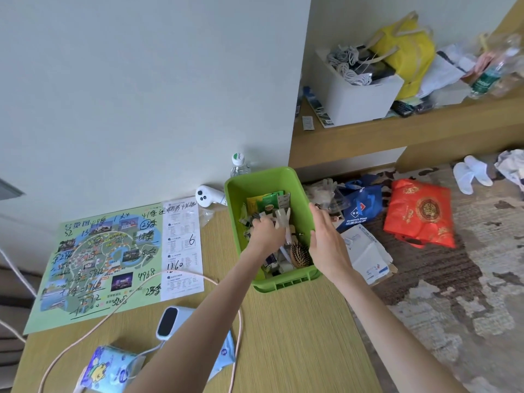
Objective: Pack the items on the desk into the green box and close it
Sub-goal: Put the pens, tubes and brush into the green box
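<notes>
The green box [241, 191] stands open at the desk's far right edge, filled with several small packets, tubes and a wooden hairbrush [300, 253]. My left hand [266, 231] is inside the box, fingers curled among the small items; what it grips is hidden. My right hand [326, 236] rests on the box's right rim with fingers extended. On the desk lie a printed map sheet [113, 251], a white controller [207, 195], a blue-and-black device [170, 321] with a pink cable [239, 321], and blue tissue packs [107, 370]. No lid is in view.
A water bottle [239, 164] stands behind the box by the wall. Off the desk's right edge, the carpet holds a blue bag [360, 205], a red bag [419, 214], papers and white slippers [470, 173]. A wooden shelf [397, 131] carries a white bin and yellow bag.
</notes>
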`<action>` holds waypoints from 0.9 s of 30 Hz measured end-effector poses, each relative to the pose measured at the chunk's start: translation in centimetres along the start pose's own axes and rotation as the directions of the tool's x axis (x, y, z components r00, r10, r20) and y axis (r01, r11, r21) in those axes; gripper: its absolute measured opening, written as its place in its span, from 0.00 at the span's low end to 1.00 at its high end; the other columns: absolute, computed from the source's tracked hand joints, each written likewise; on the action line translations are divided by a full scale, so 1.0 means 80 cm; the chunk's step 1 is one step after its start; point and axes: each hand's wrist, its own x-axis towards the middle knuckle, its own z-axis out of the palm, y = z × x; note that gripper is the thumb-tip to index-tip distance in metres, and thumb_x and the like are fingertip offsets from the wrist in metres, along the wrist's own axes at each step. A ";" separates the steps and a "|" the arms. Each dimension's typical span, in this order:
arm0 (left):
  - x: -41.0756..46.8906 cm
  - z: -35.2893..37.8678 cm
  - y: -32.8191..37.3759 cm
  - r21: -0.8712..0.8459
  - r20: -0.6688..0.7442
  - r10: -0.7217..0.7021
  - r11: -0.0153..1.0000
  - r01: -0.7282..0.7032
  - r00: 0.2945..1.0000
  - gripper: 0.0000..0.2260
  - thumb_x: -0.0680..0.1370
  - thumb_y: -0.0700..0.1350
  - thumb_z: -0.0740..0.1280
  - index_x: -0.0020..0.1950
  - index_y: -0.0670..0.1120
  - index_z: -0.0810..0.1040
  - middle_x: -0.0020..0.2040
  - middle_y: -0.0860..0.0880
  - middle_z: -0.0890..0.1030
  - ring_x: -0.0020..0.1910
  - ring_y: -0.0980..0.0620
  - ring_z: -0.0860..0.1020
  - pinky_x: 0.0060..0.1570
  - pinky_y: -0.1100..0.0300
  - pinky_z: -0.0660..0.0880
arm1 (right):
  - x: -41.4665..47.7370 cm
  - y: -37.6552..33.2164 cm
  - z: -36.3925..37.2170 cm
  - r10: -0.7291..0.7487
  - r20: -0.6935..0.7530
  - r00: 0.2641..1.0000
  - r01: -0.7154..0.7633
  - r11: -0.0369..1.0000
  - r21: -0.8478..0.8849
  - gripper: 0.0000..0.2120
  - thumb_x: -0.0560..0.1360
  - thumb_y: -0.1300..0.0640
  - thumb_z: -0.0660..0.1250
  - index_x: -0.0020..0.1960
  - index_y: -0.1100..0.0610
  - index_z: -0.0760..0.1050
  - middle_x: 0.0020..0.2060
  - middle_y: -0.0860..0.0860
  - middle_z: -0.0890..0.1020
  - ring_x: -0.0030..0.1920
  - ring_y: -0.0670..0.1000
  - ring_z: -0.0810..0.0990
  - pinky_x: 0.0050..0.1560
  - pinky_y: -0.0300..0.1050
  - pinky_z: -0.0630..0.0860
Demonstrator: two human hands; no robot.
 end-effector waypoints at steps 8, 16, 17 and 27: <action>-0.049 -0.069 -0.040 -0.125 -0.369 0.295 0.924 -0.362 0.881 0.10 0.81 0.44 0.61 0.60 0.45 0.77 0.55 0.50 0.81 0.50 0.53 0.80 0.49 0.57 0.78 | -0.004 -0.004 -0.007 -0.027 -0.019 0.999 0.026 0.998 -0.061 0.28 0.78 0.64 0.63 0.75 0.60 0.59 0.68 0.55 0.70 0.59 0.53 0.77 0.54 0.44 0.77; -0.094 -0.090 -0.178 -0.185 -0.415 0.084 0.967 -0.174 0.906 0.08 0.78 0.37 0.63 0.48 0.49 0.79 0.44 0.51 0.83 0.44 0.50 0.82 0.44 0.53 0.78 | -0.067 -0.071 0.012 -0.263 -0.250 0.932 0.270 0.963 -0.006 0.15 0.74 0.66 0.64 0.60 0.59 0.72 0.59 0.52 0.74 0.60 0.50 0.73 0.63 0.44 0.70; -0.097 -0.081 -0.196 -0.107 -0.386 0.079 0.986 -0.130 0.919 0.08 0.78 0.38 0.63 0.48 0.50 0.80 0.45 0.52 0.83 0.45 0.51 0.81 0.45 0.54 0.79 | -0.081 -0.080 0.021 -0.307 -0.243 0.920 0.319 0.948 0.012 0.13 0.74 0.66 0.63 0.58 0.59 0.73 0.57 0.52 0.75 0.59 0.50 0.73 0.62 0.43 0.71; -0.093 0.001 -0.250 0.465 -0.057 0.225 0.868 -0.174 0.973 0.17 0.76 0.50 0.69 0.64 0.53 0.73 0.64 0.50 0.73 0.61 0.50 0.71 0.60 0.55 0.69 | -0.172 -0.087 0.119 -0.494 0.216 0.842 0.491 0.868 0.075 0.11 0.69 0.69 0.70 0.48 0.57 0.77 0.46 0.49 0.76 0.46 0.49 0.77 0.44 0.43 0.77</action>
